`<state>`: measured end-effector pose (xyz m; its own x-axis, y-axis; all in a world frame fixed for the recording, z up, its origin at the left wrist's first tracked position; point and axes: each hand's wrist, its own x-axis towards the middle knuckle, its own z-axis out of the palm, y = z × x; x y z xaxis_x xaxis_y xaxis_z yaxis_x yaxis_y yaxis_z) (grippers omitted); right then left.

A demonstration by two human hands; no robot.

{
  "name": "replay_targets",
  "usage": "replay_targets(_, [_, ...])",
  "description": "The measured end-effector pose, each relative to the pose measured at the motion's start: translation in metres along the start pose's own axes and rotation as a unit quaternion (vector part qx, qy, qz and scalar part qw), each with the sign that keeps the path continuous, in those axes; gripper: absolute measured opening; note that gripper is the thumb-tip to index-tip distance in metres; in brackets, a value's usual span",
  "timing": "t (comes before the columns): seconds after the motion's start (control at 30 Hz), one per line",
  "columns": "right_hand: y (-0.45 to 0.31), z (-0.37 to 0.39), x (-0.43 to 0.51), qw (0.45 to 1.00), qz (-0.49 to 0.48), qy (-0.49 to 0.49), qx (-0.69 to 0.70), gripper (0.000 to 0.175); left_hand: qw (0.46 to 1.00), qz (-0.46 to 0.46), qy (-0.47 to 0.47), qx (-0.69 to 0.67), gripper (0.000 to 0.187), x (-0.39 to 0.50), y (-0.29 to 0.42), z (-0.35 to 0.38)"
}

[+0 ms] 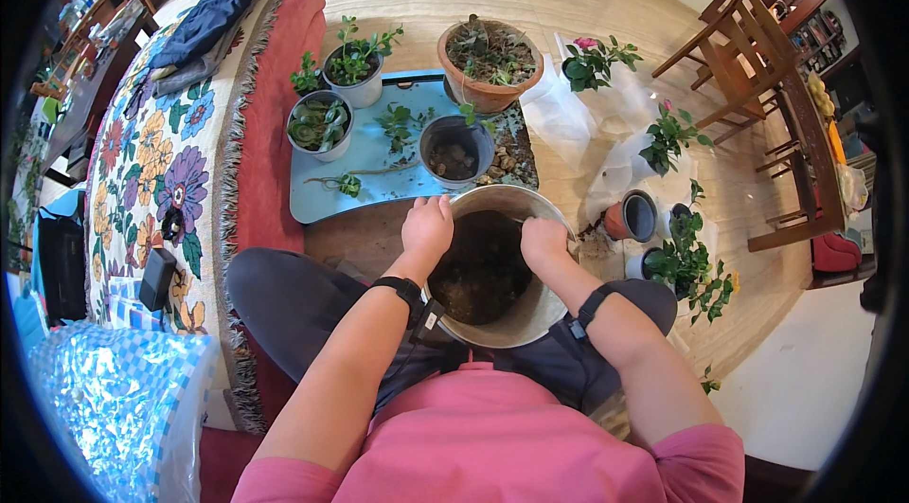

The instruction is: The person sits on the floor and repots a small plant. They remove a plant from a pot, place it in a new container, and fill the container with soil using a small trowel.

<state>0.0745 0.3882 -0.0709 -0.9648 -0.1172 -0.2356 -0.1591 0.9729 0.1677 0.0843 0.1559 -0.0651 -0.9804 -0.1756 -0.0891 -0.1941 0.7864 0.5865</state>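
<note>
A pale round bucket (543, 304) with dark soil (483, 268) inside stands between my bent legs. My left hand (428, 224) grips its rim on the left side. Curled into a fist, my right hand (545, 245) is over the bucket's opening near the right rim; whether it holds anything is hidden. Just beyond the bucket, a grey plastic pot (477, 174) partly filled with soil rests on a light-blue board (327, 199). Cut leafy sprigs (398, 125) and a long-stemmed cutting (348, 185) lie on this board, with brown clumps (501, 160) beside the pot.
A large terracotta pot (490, 94) and potted plants (355, 69) stand at the board's far side. Rose plants (667, 137), a tipped-looking terracotta-coloured pot (616, 219) and plastic sheeting (561, 105) are on the floor at right. A red sofa (273, 148) with a floral cover borders the left.
</note>
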Motion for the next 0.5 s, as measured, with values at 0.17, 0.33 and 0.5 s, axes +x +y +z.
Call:
replay_targets(0.17, [-0.043,0.055,0.015,0.999,0.008,-0.025,-0.041,0.019,0.999,0.036,0.026,-0.002,0.041,0.003,-0.001,0.004])
replay_targets(0.33, [-0.066,0.049,-0.004,0.969,-0.113,-0.209,-0.066,0.021,0.997,0.048,0.062,-0.016,0.038,0.003,-0.004,0.006])
replay_targets(0.5, [-0.018,0.021,0.017,0.978,-0.056,-0.15,-0.136,0.017,0.998,0.03,0.042,-0.024,0.039,0.005,-0.005,0.009])
